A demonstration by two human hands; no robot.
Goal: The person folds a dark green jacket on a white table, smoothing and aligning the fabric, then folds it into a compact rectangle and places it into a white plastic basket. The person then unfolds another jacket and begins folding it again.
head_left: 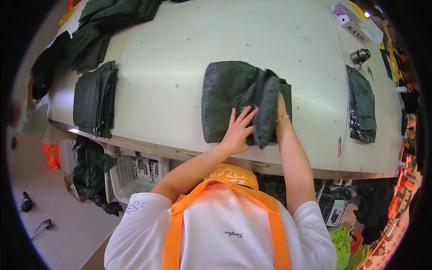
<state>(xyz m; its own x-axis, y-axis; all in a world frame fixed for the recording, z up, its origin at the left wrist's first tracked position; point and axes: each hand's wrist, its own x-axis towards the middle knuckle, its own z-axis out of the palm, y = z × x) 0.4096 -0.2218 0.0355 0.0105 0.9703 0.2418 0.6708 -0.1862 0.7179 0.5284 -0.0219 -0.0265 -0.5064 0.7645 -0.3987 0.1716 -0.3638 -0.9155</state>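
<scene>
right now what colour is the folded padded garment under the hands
Dark green, almost black; the folded padded garment on the pale table shows best in the head view.

— What is the dark green garment (225, 96) made of?
— Thin cloth with a faint sheen, creased all over; the left hand (237, 128) lies flat on it.
— And the table (180, 58) under it?
— A smooth, matt, off-white board, dotted with small dark specks.
— The stacks left of the garment?
— The folded pile (95, 100) is the same dark cloth, but looks duller.
— To the right of the garment?
— Another cloth pile (362, 104), and beyond it a glossy metal cylinder (360, 56).
— Below the table edge?
— A white plastic basket (128, 173) with a latticed wall.
</scene>
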